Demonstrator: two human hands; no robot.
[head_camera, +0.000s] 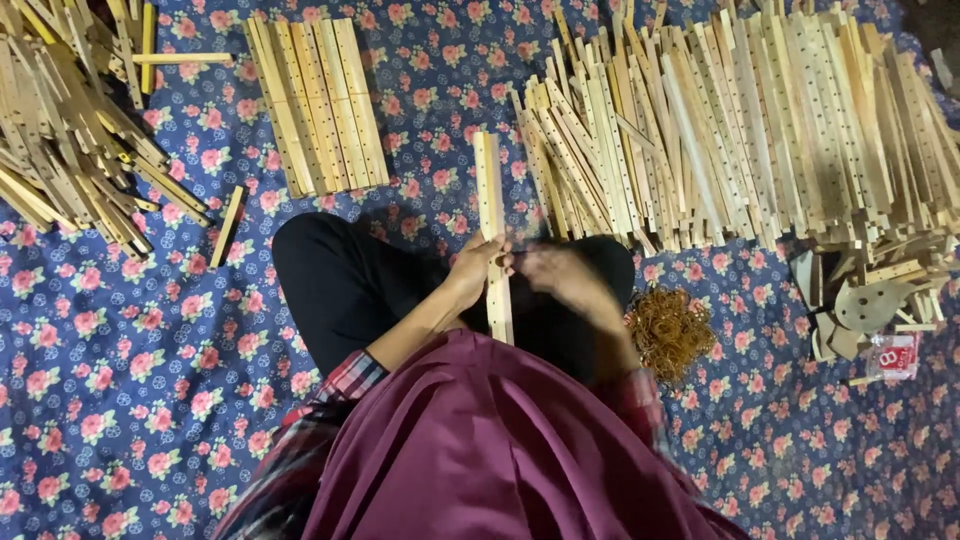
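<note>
The left hand (472, 268) is gripping a bundle of slats (491, 235), its fingers closing round the wood about halfway along; the bundle is standing lengthwise away from the person, its near end lying over the dark-trousered lap (340, 285) and its far end reaching out over the floral cloth (120, 400). The right hand (560, 275) is blurring with motion just beside the bundle, and I cannot tell whether its fingers are open or closed, or whether they are touching the wood. A heap of rubber bands (668, 330) is sitting on the cloth near the right hand. Beyond the hands, a big pile of drilled slats (740, 130) is spreading across the right side. A neat row of slats (318, 100) is lying at upper left, with a looser heap (65, 120) at the far left. Rounded wooden pieces (865, 300) are resting at the right edge.
</note>
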